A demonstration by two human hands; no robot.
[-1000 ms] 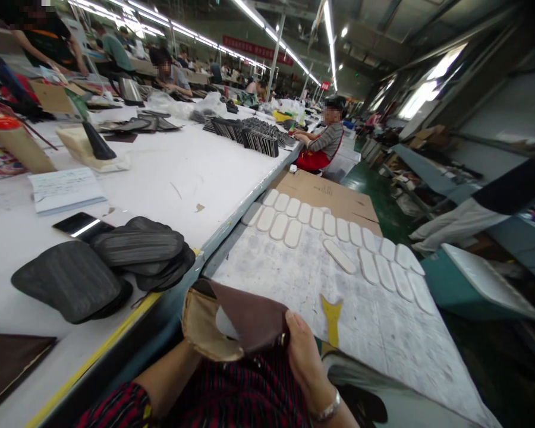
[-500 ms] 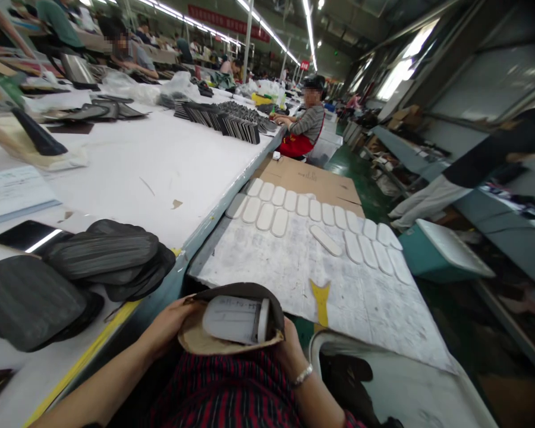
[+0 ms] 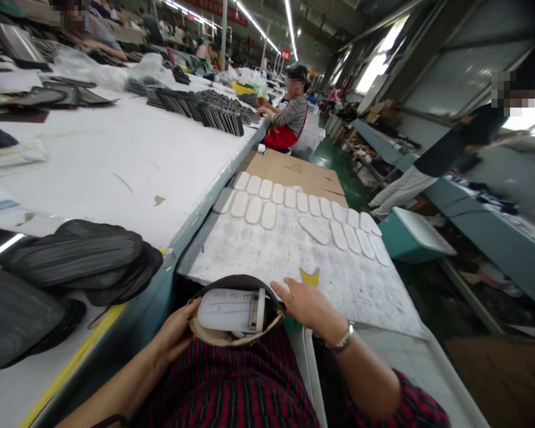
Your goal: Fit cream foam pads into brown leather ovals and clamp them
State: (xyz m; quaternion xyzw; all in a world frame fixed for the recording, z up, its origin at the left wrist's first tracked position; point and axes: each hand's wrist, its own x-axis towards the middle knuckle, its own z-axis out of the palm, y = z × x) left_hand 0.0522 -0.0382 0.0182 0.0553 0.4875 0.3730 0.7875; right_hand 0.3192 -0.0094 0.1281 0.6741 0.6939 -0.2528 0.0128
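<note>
A dark, open-topped piece with a tan lining rests at my lap, and a white plastic form with pencil marks sits inside it. My left hand grips its left edge, fingers wrapped round the rim. At the right rim is my right hand, palm down, its fingers apart and their tips near the dark edge; whether they touch it is unclear. Just beyond this hand a yellow forked tool lies on the whitish board, partly hidden by the hand. Rows of white oval pieces lie farther back on the board.
Dark padded pieces are stacked on the white table at left. A bin stands at lower right, a teal container beyond it. A person in striped sleeves sits ahead; another person stands at right.
My right hand has come up from the piece's right side and opened above the board, now covering part of the yellow tool. The left hand keeps its hold. The view has shifted right.
</note>
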